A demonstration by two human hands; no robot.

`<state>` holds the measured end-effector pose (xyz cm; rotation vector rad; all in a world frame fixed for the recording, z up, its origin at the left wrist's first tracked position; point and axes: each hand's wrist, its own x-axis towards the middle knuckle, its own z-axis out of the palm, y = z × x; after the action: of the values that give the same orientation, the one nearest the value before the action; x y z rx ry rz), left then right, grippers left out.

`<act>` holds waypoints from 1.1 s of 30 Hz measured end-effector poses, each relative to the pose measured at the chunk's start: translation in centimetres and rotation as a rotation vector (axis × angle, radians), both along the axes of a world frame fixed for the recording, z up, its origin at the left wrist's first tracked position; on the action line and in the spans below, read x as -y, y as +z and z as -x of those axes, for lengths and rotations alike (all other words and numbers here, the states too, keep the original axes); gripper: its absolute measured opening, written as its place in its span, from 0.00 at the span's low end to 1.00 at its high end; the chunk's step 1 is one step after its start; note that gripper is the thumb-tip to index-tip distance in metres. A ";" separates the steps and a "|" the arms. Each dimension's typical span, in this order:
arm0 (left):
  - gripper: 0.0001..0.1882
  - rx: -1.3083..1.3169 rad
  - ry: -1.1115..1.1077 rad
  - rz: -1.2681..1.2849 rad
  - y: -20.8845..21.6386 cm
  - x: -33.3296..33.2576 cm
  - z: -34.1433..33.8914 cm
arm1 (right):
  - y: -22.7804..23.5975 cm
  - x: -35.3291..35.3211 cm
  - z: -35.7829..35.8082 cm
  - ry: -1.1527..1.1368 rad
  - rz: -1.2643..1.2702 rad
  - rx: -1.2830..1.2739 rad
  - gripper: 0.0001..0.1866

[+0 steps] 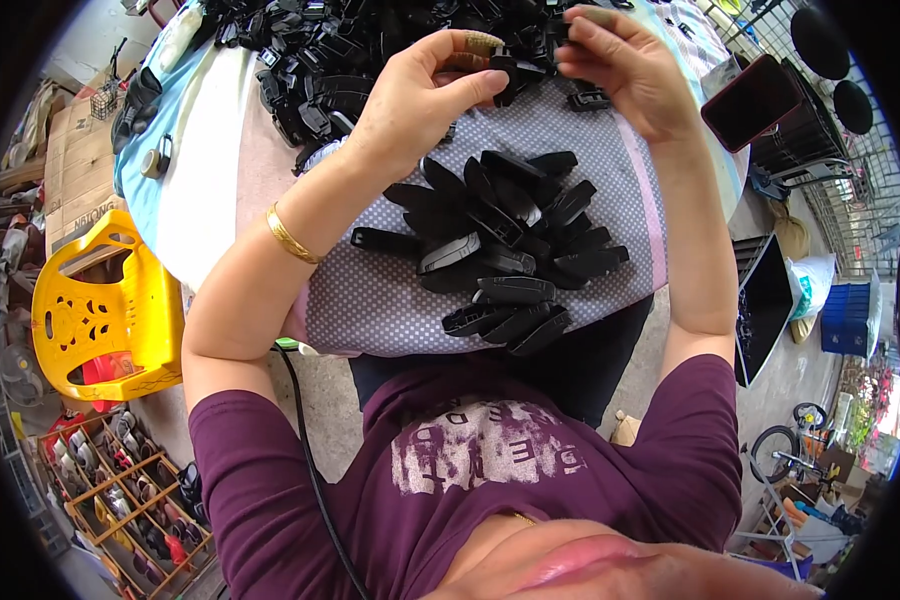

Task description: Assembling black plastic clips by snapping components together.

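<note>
At the far side of the table, my left hand (425,95) pinches a small black plastic part (505,78) between thumb and fingers. Yellowish wraps cover some of its fingertips. Just to the right, my right hand (625,70) is raised with its fingers drawn together; what they hold, if anything, is hidden. Nearer to me lies a loose pile of flat, rounded black plastic pieces (515,225) on the dotted grey cloth (370,310). Beyond my hands spreads a larger heap of black plastic parts (340,40).
A phone-like device (752,103) is at the table's right edge. On the left are a yellow plastic chair (155,300) and a tape-measure-like object (156,157). A black crate (765,305) sits at the right, and a wooden shoe rack (120,500) at the lower left.
</note>
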<state>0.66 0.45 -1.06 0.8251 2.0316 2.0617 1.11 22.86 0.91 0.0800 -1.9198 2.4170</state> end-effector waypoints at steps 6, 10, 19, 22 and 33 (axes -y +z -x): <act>0.16 0.002 0.019 -0.123 0.1 0.2 0.2 | -1.1 3.5 -1.1 0.197 -0.257 -0.136 0.14; 0.15 0.016 0.067 -0.086 0.1 0.3 0.2 | -1.0 3.8 -1.6 0.106 -0.397 -0.255 0.14; 0.16 0.069 0.048 -0.200 -0.2 0.2 0.3 | -0.9 5.0 -2.6 0.031 -0.404 -0.301 0.12; 0.15 0.153 0.007 -0.288 -0.2 -0.1 0.0 | -1.6 5.8 -2.7 -0.118 -0.589 -0.480 0.13; 0.14 0.004 -0.142 -0.261 0.4 1.6 1.6 | -0.7 5.8 -3.3 0.096 -0.692 -0.432 0.14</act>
<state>-0.95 -1.14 -0.68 0.9732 1.6694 2.2723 4.40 17.10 0.25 0.6644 -2.4285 1.4818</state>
